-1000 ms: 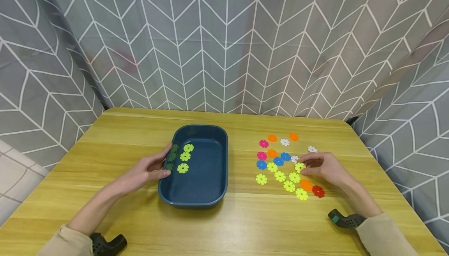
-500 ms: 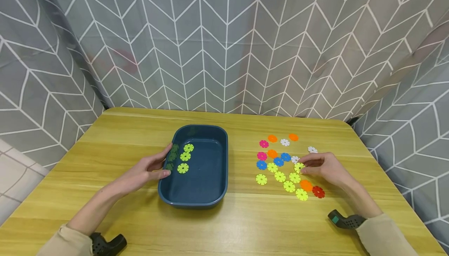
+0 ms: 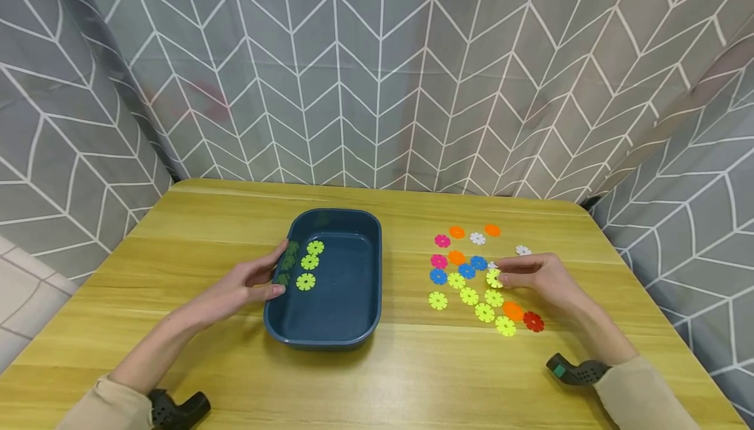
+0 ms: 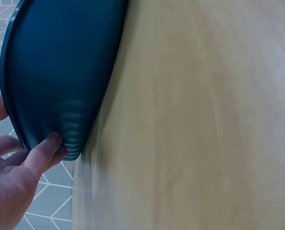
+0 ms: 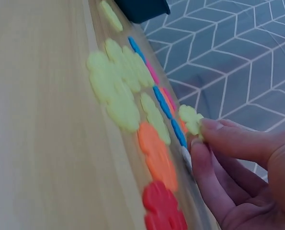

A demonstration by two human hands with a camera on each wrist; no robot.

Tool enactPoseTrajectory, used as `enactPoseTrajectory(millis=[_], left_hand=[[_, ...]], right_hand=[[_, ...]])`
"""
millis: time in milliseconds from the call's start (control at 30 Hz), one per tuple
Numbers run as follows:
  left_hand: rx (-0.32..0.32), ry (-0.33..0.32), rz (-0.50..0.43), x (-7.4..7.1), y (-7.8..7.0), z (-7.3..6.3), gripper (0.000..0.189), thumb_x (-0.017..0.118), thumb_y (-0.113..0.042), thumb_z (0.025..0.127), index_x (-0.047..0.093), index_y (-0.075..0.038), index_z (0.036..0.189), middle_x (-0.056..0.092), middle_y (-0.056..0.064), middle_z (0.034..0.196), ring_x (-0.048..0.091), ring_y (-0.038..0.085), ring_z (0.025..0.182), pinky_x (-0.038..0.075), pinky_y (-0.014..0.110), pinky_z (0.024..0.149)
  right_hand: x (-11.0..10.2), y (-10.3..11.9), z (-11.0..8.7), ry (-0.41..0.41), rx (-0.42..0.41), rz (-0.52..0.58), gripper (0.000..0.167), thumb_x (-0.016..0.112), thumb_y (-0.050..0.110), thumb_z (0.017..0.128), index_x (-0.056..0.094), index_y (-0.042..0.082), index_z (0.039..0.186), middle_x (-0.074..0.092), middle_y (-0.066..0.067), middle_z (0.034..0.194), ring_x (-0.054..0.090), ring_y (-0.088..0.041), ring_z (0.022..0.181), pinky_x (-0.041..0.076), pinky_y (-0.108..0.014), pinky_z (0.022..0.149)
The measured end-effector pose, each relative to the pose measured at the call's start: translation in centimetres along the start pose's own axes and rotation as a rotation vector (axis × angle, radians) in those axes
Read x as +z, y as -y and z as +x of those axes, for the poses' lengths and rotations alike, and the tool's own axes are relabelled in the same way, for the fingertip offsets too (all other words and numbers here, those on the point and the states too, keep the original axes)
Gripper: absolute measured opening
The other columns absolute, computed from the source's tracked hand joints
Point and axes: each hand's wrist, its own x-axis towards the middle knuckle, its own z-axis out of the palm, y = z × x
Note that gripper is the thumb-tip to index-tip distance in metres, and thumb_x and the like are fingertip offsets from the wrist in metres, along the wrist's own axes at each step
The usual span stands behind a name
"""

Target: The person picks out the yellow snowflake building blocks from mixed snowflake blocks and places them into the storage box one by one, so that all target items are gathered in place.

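A dark blue plastic bin (image 3: 347, 305) stands left of centre on the table, with three yellow-green notched plastic discs (image 3: 305, 281) lying inside. My left hand (image 3: 247, 283) holds the bin's left side; in the left wrist view, fingers (image 4: 44, 151) press against its outer wall near the rim. On the right, my right hand (image 3: 548, 277) pinches a yellow-green notched disc (image 5: 189, 118) between thumb and fingertips. In the right wrist view, that disc is tilted and raised off the table. Beneath and beside it lie several more yellow-green discs (image 3: 485, 313).
Other notched discs lie flat around the right hand: orange (image 3: 513, 311), red (image 3: 533, 322), blue (image 3: 438, 276), pink (image 3: 442, 241) and white (image 3: 478, 238). Patterned grey curtains (image 3: 353, 89) hang behind and at both sides of the wooden table (image 3: 383, 391).
My right hand has lifted the pinched yellow-green disc slightly and shifted it a little to the left. The left hand stays at the bin's side.
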Motion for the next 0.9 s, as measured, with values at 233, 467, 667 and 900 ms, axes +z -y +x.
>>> enactPoseTrajectory(millis=[233, 467, 667, 900], left_hand=[[0.004, -0.001, 0.002, -0.1, 0.0, 0.1, 0.079, 0.06, -0.016, 0.1, 0.01, 0.0, 0.159, 0.006, 0.025, 0.165, 0.023, 0.048, 0.146, 0.037, 0.009, 0.1], [0.0, -0.002, 0.001, 0.0, 0.1, 0.1, 0.079, 0.06, -0.016, 0.1, 0.01, 0.0, 0.159, 0.006, 0.025, 0.165, 0.022, 0.048, 0.147, 0.036, 0.008, 0.099], [-0.001, -0.003, -0.005, 0.0, 0.2, 0.0, 0.079, 0.06, -0.016, 0.1, 0.01, 0.0, 0.159, 0.006, 0.024, 0.166, 0.021, 0.047, 0.147, 0.036, 0.008, 0.099], [0.003, -0.002, 0.01, 0.0, -0.1, -0.1, 0.079, 0.06, -0.017, 0.1, 0.011, -0.001, 0.159, 0.008, 0.026, 0.165, 0.023, 0.048, 0.146, 0.037, 0.011, 0.101]], right_hand=[[0.8, 0.7, 0.5, 0.037, 0.032, 0.139, 0.04, 0.078, 0.023, 0.087, 0.073, -0.003, 0.117, 0.076, -0.007, 0.11, 0.07, -0.011, 0.095, 0.055, -0.021, 0.084], [1.4, 1.8, 0.6, 0.089, 0.043, 0.177, 0.041, 0.078, 0.022, 0.088, 0.071, -0.005, 0.118, 0.073, -0.009, 0.114, 0.066, -0.011, 0.097, 0.056, -0.024, 0.083], [2.2, 2.5, 0.8, 0.142, 0.037, 0.227, 0.042, 0.079, 0.019, 0.087, 0.069, -0.005, 0.12, 0.072, -0.01, 0.118, 0.066, -0.013, 0.098, 0.057, -0.026, 0.082], [3.1, 3.1, 1.3, 0.213, 0.039, 0.362, 0.045, 0.076, 0.008, 0.087, 0.062, -0.014, 0.123, 0.074, -0.007, 0.105, 0.071, -0.015, 0.088, 0.059, -0.029, 0.082]])
